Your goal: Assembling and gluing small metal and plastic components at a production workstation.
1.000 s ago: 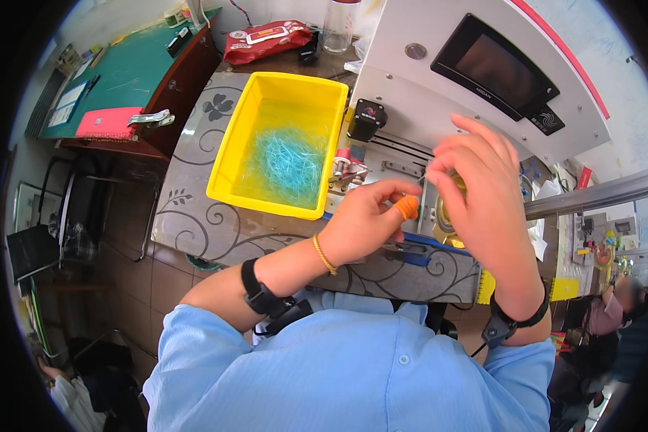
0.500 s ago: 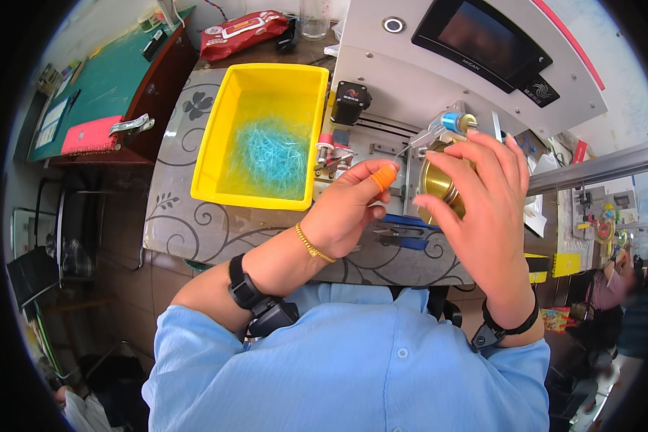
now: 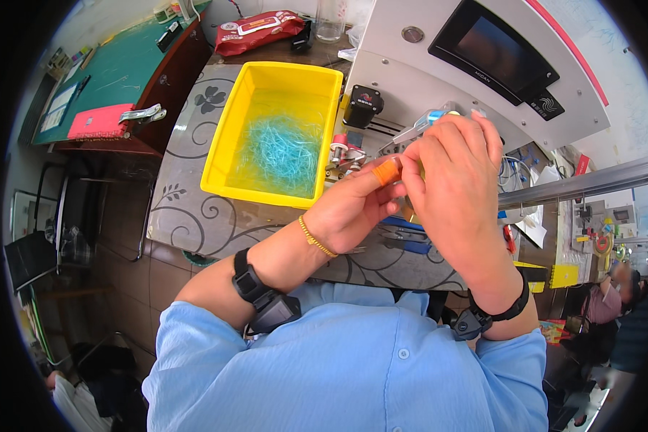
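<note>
My left hand (image 3: 349, 212) is held in front of the machine, its thumb and fingers pinched together; an orange wrap (image 3: 388, 171) covers one digit near the tip. My right hand (image 3: 457, 191) is beside it, fingers bent down and closed, its fingertips meeting the left hand's tips. Whatever lies between the fingertips is hidden or too fine to make out. Behind them stands a white bench machine (image 3: 399, 68) with a dark screen (image 3: 493, 54). My right hand covers most of its brass round part. Left of my hands, a yellow tub (image 3: 218, 183) holds a tangle of light-blue strands (image 3: 284, 155).
Blue-handled tools (image 3: 410, 245) lie on the patterned tabletop (image 3: 187, 223) below my hands. A red wipes pack (image 3: 259, 32) and a clear glass (image 3: 330, 21) stand behind the tub. A metal rail (image 3: 583, 181) runs at right. A green-topped desk (image 3: 115, 79) is far left.
My right hand has come left and closed, from spread fingers around the brass part to fingertips against my left hand. My left hand stays pinched; the whole view has shifted slightly.
</note>
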A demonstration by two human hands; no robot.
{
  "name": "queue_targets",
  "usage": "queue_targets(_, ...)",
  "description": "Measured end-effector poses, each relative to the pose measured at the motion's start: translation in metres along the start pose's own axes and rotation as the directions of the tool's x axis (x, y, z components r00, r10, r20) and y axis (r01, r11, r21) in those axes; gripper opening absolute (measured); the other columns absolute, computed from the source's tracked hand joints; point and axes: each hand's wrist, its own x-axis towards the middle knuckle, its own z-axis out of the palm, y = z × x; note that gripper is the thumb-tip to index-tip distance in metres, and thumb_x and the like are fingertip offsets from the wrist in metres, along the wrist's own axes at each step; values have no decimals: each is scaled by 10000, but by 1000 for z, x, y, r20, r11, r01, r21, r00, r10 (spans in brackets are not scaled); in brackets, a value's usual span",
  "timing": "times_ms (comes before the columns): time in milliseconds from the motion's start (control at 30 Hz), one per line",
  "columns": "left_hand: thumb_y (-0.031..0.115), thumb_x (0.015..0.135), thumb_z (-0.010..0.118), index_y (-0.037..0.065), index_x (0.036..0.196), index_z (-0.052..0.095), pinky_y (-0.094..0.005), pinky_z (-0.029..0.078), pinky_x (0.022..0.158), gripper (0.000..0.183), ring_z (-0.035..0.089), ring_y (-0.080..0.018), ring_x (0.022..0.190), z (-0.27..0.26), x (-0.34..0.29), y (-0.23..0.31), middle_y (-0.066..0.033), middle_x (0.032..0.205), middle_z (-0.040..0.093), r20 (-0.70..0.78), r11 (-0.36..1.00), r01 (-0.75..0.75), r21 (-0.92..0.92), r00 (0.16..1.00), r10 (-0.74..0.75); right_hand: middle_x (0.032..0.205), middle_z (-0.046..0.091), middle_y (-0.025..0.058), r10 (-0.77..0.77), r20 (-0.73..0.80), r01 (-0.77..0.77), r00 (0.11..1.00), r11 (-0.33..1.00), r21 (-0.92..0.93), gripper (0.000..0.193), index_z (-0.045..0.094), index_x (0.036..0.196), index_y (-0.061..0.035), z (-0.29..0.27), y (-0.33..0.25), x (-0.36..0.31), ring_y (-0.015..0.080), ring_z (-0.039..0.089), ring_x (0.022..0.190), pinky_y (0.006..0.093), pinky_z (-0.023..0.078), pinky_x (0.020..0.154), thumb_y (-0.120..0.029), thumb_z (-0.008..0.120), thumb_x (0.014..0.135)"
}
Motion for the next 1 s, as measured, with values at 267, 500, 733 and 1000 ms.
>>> queue_targets(267, 257, 982, 516, 107, 1179, 580, -240, 491, 844, 255, 603, -89, 988, 19, -40, 20, -9, 1111, 619, -63, 996, 83, 45, 995, -80, 918, 580, 31, -95, -106, 107, 990, 988, 112, 154, 584, 788, -103, -3, -12, -20, 219, 545, 1060, 467, 317, 1035, -90, 715, 708)
queue_targets(500, 244, 969, 521, 91, 1122, 584, -239, 511, 710, 226, 637, -106, 835, 25, -56, 33, -28, 1031, 643, -343, 970, 57, 237, 939, 29, 898, 590, 16, -116, -106, 140, 988, 953, 269, 319, 681, 959, -114, -34, -3, -40, 183, 565, 863, 370, 422, 809, -239, 795, 689)
queue_targets(733, 182, 936, 537, 65, 980, 576, -215, 468, 555, 131, 622, -101, 668, 11, -50, 48, -40, 911, 649, -368, 890, 28, 455, 916, 159, 647, 555, 4, -70, -117, 122, 991, 842, 525, 180, 685, 872, -115, -5, 41, -128, 168, 495, 502, 293, 361, 465, -200, 768, 738)
queue_targets(1000, 2, 824, 527, 17, 870, 515, -223, 476, 529, 49, 602, -104, 590, 5, -34, 26, -58, 769, 607, -288, 514, -69, 855, 761, 581, 587, 546, 32, 84, 104, -129, 991, 813, 567, 108, 647, 706, -100, 41, 50, -201, 224, 536, 502, 338, 409, 474, -156, 739, 711)
